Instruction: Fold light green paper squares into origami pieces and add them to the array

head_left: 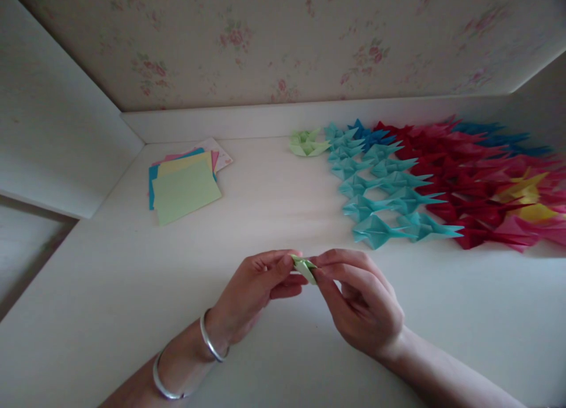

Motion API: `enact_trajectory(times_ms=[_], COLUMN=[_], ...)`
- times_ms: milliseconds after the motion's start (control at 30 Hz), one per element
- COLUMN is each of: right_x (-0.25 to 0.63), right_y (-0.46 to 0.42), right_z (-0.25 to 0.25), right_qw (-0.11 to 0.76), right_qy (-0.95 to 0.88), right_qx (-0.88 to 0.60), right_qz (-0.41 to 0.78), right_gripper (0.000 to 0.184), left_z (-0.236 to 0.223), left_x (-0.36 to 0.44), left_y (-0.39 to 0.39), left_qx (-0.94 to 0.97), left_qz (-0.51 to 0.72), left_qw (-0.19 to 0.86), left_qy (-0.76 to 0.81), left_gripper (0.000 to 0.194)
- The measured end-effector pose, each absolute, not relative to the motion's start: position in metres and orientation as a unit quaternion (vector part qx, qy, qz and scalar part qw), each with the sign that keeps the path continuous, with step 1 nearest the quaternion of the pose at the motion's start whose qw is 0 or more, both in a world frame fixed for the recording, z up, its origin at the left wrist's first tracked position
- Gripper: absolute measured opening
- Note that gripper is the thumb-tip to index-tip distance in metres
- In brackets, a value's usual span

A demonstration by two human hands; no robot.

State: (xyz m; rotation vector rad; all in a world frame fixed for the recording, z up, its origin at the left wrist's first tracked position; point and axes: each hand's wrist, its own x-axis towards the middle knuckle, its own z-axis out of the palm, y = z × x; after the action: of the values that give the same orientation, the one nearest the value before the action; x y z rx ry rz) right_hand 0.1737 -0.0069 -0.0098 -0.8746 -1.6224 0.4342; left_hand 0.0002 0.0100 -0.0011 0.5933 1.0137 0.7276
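Left hand (pixel 252 284): my fingertips pinch the green paper (pixel 304 270)
Right hand (pixel 365 296): I'm gripping its other end
Green paper: right of the paper stack (pixel 188 190), nearer me
Turquoise shapes (pixel 375 230): farther right of that stack

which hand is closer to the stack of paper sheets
Left. The left hand is to the right of the stack of paper sheets; the right hand is further right, so farther away.
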Motion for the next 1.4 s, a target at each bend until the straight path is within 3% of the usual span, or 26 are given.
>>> enact_trajectory(times_ms=[300,467,800,933,1100,1400], right_x=[0.175,0.177,0.179,0.178,0.177,0.183], right_y=[-0.005,-0.001,0.002,0.002,-0.001,0.002], right_z=[-0.020,-0.018,-0.015,-0.013,-0.013,-0.007], right_qw=[0.535,0.524,0.496,0.496,0.476,0.415], right_qy=[-0.708,-0.730,-0.769,-0.764,-0.757,-0.667], right_qx=[-0.380,-0.378,-0.377,-0.386,-0.396,-0.435], right_qz=[0.261,0.224,0.148,0.147,0.209,0.440], right_gripper=[0.051,0.045,0.036,0.035,0.037,0.036], left_z=[0.000,-0.001,0.000,0.002,0.005,-0.001], left_x=[-0.001,-0.002,-0.003,-0.003,-0.002,-0.008], left_y=[0.010,0.008,0.006,0.007,0.008,0.013], left_qx=[0.318,0.294,0.266,0.282,0.343,0.413], left_qz=[0.394,0.401,0.348,0.338,0.335,0.338], left_qw=[0.720,0.743,0.804,0.798,0.769,0.703], left_qy=[0.475,0.448,0.402,0.412,0.424,0.471], left_gripper=[0.028,0.032,0.017,0.020,0.024,0.018])
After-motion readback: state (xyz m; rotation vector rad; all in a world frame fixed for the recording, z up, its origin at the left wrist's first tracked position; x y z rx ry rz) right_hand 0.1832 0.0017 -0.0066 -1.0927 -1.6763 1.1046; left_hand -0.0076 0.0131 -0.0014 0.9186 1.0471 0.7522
